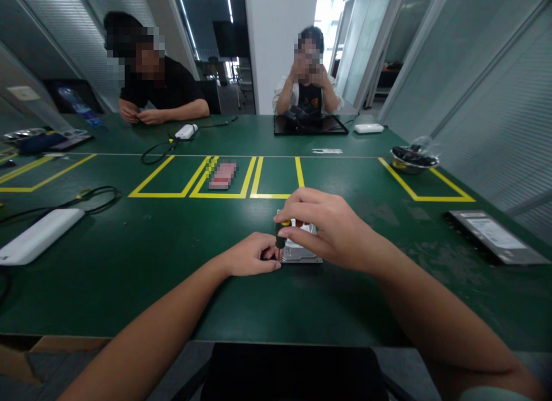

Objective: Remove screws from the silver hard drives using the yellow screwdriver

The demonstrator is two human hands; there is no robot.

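The metal drive (302,254) lies flat on the table (129,286), approx. in front of the person. Prob. it is stiff, rather heavy for its size and a bit slippery; best hold is by the side edges. R hand (332,231) pinches the screwdriver (280,240), almost upright at the drive's near left corner. L hand (252,254) is half curled beside this corner; cannot tell if it grips smth.

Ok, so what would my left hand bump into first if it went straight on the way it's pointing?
Probably the screwdriver, then the silver drive just beyond; depth makes the order uncertain.
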